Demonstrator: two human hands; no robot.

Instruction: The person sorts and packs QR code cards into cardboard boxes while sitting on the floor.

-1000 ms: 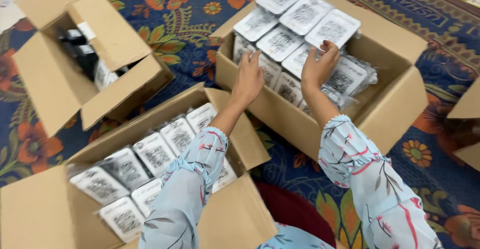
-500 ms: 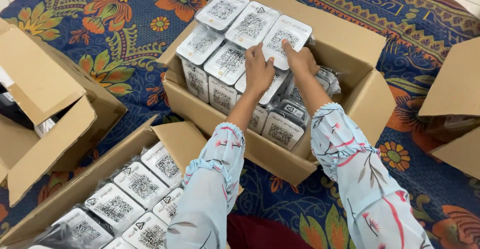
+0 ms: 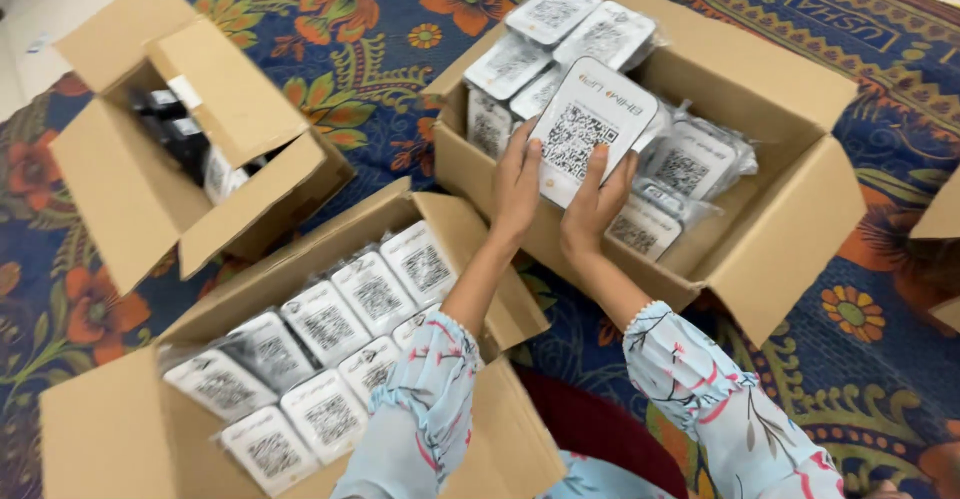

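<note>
Both hands lift one white flat packet (image 3: 590, 129) with a square code pattern, wrapped in clear plastic, above an open cardboard box (image 3: 790, 209). My left hand (image 3: 518, 184) grips its left edge. My right hand (image 3: 592, 204) holds its lower edge, fingers up the front. The box contains several more white packets (image 3: 690, 164), some stacked upright at its far left. Another open cardboard box (image 3: 120, 429) near my lap holds several similar packets (image 3: 330, 324) laid in rows.
A third open cardboard box (image 3: 130, 189) at the left holds dark items (image 3: 175, 134). Part of a fourth box (image 3: 940, 219) shows at the right edge. All boxes rest on a blue floral rug (image 3: 350, 29). My sleeves are pale blue with a printed pattern.
My hands have pulled one white packet up out of the far box and now hold it facing me. The view has shifted left, showing the left box again.
</note>
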